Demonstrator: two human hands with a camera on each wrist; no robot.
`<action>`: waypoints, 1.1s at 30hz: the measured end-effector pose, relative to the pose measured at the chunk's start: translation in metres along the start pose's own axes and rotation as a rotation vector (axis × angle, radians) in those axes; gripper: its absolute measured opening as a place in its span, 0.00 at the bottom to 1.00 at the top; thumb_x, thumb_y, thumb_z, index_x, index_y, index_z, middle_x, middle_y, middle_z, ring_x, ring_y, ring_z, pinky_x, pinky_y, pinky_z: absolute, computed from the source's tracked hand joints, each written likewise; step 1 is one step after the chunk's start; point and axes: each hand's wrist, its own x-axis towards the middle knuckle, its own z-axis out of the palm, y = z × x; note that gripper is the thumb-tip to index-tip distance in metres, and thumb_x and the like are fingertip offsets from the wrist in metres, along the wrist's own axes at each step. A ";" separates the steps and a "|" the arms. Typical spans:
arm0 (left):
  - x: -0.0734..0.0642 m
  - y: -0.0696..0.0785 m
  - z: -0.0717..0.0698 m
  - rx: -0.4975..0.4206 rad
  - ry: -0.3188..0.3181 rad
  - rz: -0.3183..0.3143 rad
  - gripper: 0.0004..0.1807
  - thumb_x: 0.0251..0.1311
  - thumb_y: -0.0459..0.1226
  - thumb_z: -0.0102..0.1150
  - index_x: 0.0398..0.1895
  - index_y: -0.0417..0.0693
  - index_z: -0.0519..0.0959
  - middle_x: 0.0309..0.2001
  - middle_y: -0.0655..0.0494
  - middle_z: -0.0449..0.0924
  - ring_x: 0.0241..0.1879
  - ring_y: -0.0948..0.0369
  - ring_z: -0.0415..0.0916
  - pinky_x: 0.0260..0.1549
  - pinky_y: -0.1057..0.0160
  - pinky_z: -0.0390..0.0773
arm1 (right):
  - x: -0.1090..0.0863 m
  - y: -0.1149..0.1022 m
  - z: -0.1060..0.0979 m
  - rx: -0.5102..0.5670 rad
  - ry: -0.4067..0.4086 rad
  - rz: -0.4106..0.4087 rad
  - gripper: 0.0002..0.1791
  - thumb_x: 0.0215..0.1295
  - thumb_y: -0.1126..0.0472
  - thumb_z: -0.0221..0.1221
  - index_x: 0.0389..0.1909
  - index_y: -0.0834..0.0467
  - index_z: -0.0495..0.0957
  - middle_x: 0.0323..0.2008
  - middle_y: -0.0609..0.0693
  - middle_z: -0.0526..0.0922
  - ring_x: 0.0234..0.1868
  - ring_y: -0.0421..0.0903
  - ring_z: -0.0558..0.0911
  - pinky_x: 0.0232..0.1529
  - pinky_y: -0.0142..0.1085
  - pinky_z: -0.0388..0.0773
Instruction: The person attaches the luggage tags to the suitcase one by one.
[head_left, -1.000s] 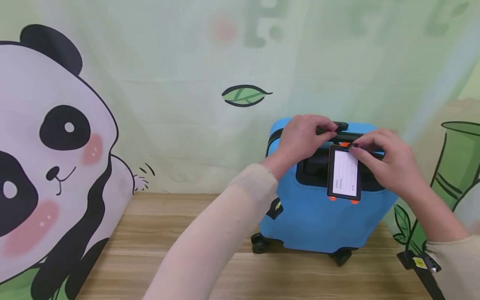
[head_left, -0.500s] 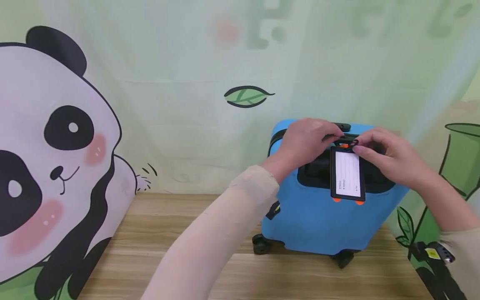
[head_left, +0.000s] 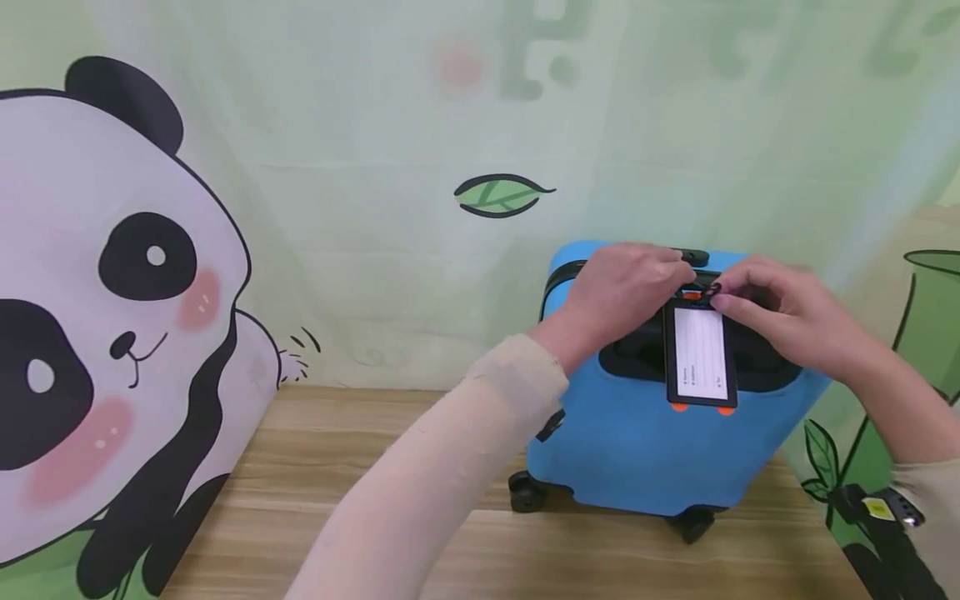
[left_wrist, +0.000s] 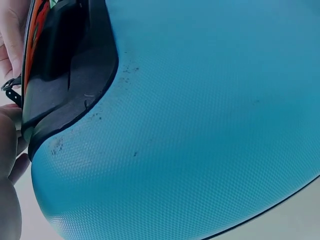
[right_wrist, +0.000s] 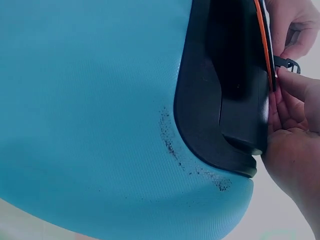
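Observation:
A black-framed luggage tag [head_left: 701, 354] with a white card and orange edging hangs at the top handle of a blue suitcase [head_left: 637, 454]. My left hand [head_left: 626, 287], fingers bent, pinches the tag's short black strap from the left, above the card. Thumb and forefinger of my right hand [head_left: 780, 308] pinch the strap's buckle end from the right. In the right wrist view the strap's buckle [right_wrist: 289, 64] sticks out between the fingertips of both hands. The tag's orange side faces the suitcase's black handle recess [right_wrist: 220, 90]. Part of the strap is hidden by the fingers.
The suitcase stands upright on black wheels [head_left: 528, 492] on a wood-patterned floor [head_left: 352, 467]. Behind it hangs a pale green backdrop [head_left: 360, 167] with a printed panda [head_left: 142, 350]. A retracted pull handle [head_left: 693, 258] lies at the suitcase's top.
My left fingertips have moved right and slightly down, nearer to my right hand at the strap. The right hand keeps its pinch. The whole view has shifted a little.

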 end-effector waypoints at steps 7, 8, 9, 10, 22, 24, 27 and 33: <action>-0.002 0.001 0.000 0.028 0.061 0.011 0.10 0.80 0.40 0.59 0.49 0.58 0.90 0.41 0.64 0.89 0.40 0.68 0.85 0.40 0.73 0.82 | 0.001 -0.002 0.000 0.016 -0.002 0.027 0.06 0.75 0.74 0.61 0.48 0.65 0.83 0.43 0.42 0.81 0.41 0.39 0.77 0.41 0.23 0.74; -0.002 0.001 0.000 0.031 0.061 0.013 0.10 0.80 0.40 0.58 0.49 0.58 0.90 0.42 0.63 0.90 0.41 0.68 0.85 0.42 0.73 0.82 | 0.001 -0.002 0.000 0.021 -0.002 0.033 0.06 0.75 0.74 0.61 0.48 0.65 0.83 0.43 0.42 0.81 0.41 0.39 0.77 0.41 0.23 0.75; -0.002 0.001 0.000 0.035 0.061 0.014 0.11 0.81 0.40 0.58 0.49 0.58 0.90 0.42 0.63 0.90 0.42 0.68 0.86 0.43 0.73 0.82 | 0.001 -0.002 0.000 0.025 0.000 0.039 0.06 0.75 0.74 0.61 0.48 0.65 0.83 0.43 0.42 0.81 0.41 0.39 0.77 0.41 0.23 0.75; -0.002 0.002 -0.001 0.038 0.057 0.015 0.11 0.81 0.40 0.57 0.50 0.58 0.90 0.43 0.63 0.90 0.43 0.68 0.86 0.44 0.73 0.82 | 0.001 -0.002 0.000 0.026 0.002 0.046 0.06 0.75 0.73 0.61 0.48 0.65 0.83 0.43 0.42 0.81 0.41 0.39 0.77 0.41 0.23 0.75; -0.005 0.002 -0.005 0.132 0.056 0.045 0.12 0.81 0.43 0.57 0.53 0.58 0.90 0.50 0.63 0.91 0.49 0.68 0.87 0.51 0.72 0.83 | 0.006 -0.010 -0.001 -0.013 0.023 0.145 0.04 0.75 0.71 0.62 0.46 0.64 0.84 0.42 0.40 0.82 0.39 0.39 0.80 0.40 0.23 0.75; -0.005 0.002 -0.007 0.156 0.061 0.062 0.12 0.82 0.43 0.56 0.54 0.57 0.90 0.51 0.62 0.91 0.50 0.67 0.87 0.54 0.71 0.82 | 0.007 -0.012 -0.002 -0.020 0.023 0.156 0.04 0.75 0.71 0.63 0.45 0.63 0.84 0.42 0.40 0.83 0.40 0.38 0.80 0.41 0.23 0.75; -0.004 0.004 -0.009 0.195 0.064 0.078 0.13 0.82 0.43 0.56 0.55 0.57 0.89 0.51 0.62 0.91 0.51 0.67 0.87 0.58 0.70 0.81 | 0.008 -0.012 -0.003 -0.021 0.016 0.149 0.04 0.75 0.72 0.62 0.45 0.63 0.84 0.43 0.40 0.83 0.41 0.38 0.79 0.42 0.23 0.75; -0.002 0.009 -0.012 0.193 0.050 0.074 0.13 0.82 0.43 0.55 0.55 0.58 0.89 0.48 0.63 0.91 0.49 0.68 0.86 0.56 0.71 0.81 | 0.008 -0.012 -0.005 -0.020 0.010 0.138 0.04 0.75 0.73 0.62 0.43 0.64 0.84 0.42 0.40 0.83 0.42 0.38 0.79 0.43 0.21 0.75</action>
